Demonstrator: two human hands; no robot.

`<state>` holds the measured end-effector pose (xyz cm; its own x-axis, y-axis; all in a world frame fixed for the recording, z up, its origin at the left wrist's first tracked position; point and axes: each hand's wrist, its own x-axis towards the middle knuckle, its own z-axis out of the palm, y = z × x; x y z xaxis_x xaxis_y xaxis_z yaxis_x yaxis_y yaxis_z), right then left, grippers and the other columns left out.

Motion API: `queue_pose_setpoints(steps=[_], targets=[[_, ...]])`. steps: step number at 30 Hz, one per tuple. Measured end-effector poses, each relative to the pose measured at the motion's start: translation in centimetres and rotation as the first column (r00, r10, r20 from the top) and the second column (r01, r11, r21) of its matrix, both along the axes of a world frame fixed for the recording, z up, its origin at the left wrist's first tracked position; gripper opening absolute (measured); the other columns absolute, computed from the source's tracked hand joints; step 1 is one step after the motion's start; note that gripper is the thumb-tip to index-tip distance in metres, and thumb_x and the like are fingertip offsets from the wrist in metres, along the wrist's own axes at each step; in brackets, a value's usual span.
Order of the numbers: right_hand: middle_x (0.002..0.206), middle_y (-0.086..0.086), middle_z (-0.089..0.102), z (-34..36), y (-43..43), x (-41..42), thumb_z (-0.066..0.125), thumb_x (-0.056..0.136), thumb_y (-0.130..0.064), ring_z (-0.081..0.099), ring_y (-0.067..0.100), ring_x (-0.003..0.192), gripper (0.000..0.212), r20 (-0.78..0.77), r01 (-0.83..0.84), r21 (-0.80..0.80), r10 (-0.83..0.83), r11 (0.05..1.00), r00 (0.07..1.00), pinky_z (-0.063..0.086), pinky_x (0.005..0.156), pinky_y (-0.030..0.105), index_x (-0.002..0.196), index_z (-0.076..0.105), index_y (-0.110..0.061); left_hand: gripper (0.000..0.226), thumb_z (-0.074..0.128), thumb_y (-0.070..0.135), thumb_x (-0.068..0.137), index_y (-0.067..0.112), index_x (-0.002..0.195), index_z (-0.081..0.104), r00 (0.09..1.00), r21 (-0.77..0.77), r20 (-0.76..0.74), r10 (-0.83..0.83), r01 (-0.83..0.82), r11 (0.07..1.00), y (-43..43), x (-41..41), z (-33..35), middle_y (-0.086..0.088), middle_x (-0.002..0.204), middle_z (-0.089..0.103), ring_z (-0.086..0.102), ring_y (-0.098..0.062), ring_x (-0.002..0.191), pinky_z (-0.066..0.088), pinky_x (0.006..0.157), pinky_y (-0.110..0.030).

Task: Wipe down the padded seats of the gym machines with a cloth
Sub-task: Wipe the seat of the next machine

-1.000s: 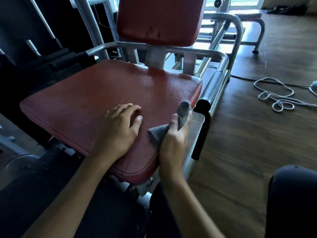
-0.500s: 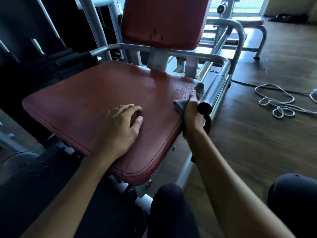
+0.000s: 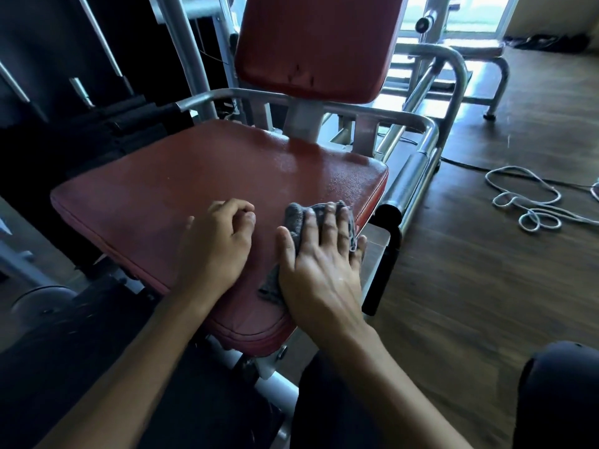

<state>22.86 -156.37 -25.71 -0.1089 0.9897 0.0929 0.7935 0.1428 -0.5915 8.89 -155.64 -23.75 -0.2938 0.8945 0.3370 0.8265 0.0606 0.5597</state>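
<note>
- The seat [image 3: 194, 196] is a broad, roughly square pad in red vinyl with rounded corners, a piped seam round the edge and a fine leathery grain. Its far part has a sheen that may be damp, though the glare makes this hard to tell.
- The backrest [image 3: 317, 43] is of the same red vinyl, upright behind the seat, with small dark nicks near its lower edge.
- The frame [image 3: 428, 131] is bent grey metal tube, smooth and dully shining.
- The floor [image 3: 486, 286] is dark wood plank, and a white cord [image 3: 525, 202] lies on it in loose loops.
- The cloth [image 3: 293, 218] is grey, soft and nubbly like towelling, and crumpled. It lies on the near right part of the seat, close to the edge.
- The right hand [image 3: 321, 260] presses flat on the cloth, its fingers straight and spread.
- The left hand [image 3: 217, 251] rests on the seat just beside the cloth, fingers curled in, thumb against the forefinger, holding nothing.
</note>
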Motion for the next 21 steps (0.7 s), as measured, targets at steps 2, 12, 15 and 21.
queue_pose_setpoints(steps=[2, 12, 15, 21], targets=[[0.165, 0.006, -0.008, 1.0, 1.0, -0.7, 0.014, 0.101, -0.055, -0.019, 0.017, 0.15, 0.065, 0.152, -0.085, -0.015, 0.086, 0.996, 0.985, -0.017, 0.118, 0.05, 0.157, 0.01, -0.021, 0.026, 0.049, 0.038, 0.089, 0.027, 0.102, 0.069, 0.999, -0.001, 0.044, -0.004, 0.004, 1.0, 0.3, -0.2, 0.1, 0.001, 0.107, 0.065, 0.062, -0.023, 0.1, 0.046, 0.097, -0.047], [0.164, 0.015, 0.002, 2.6, 12.7, -1.6, 0.018, 0.103, -0.048, -0.004, 0.03, 0.152, 0.063, 0.299, -0.01, -0.095, 0.038, 0.995, 0.953, -0.004, 0.117, 0.056, 0.156, 0.013, -0.014, 0.036, 0.047, 0.035, 0.097, 0.023, 0.13, 0.057, 0.958, -0.206, -0.194, 0.211, -0.25, 0.946, 1.9, -4.9, 0.5, -0.005, 0.142, 0.05, 0.044, -0.027, 0.132, 0.026, 0.113, -0.051], [0.164, 0.014, 0.004, 2.3, 12.1, -2.1, 0.016, 0.103, -0.05, -0.004, 0.029, 0.152, 0.063, 0.33, -0.122, -0.049, 0.131, 0.991, 0.935, -0.006, 0.119, 0.055, 0.156, 0.015, -0.016, 0.034, 0.047, 0.032, 0.097, 0.021, 0.128, 0.058, 0.955, -0.176, -0.169, 0.244, -0.273, 0.946, 2.0, -4.5, 0.2, -0.006, 0.139, 0.053, 0.046, -0.028, 0.13, 0.028, 0.112, -0.052], [0.166, 0.002, 0.001, 2.3, 11.3, -3.5, 0.012, 0.102, -0.056, -0.008, 0.017, 0.152, 0.063, 0.339, -0.505, -0.065, 0.495, 0.861, 0.8, -0.01, 0.121, 0.048, 0.157, 0.011, -0.025, 0.03, 0.05, 0.02, 0.097, 0.018, 0.123, 0.063, 0.95, -0.096, -0.101, 0.296, -0.306, 0.947, 2.1, -4.7, -0.1, -0.007, 0.133, 0.058, 0.052, -0.029, 0.122, 0.036, 0.108, -0.044]])
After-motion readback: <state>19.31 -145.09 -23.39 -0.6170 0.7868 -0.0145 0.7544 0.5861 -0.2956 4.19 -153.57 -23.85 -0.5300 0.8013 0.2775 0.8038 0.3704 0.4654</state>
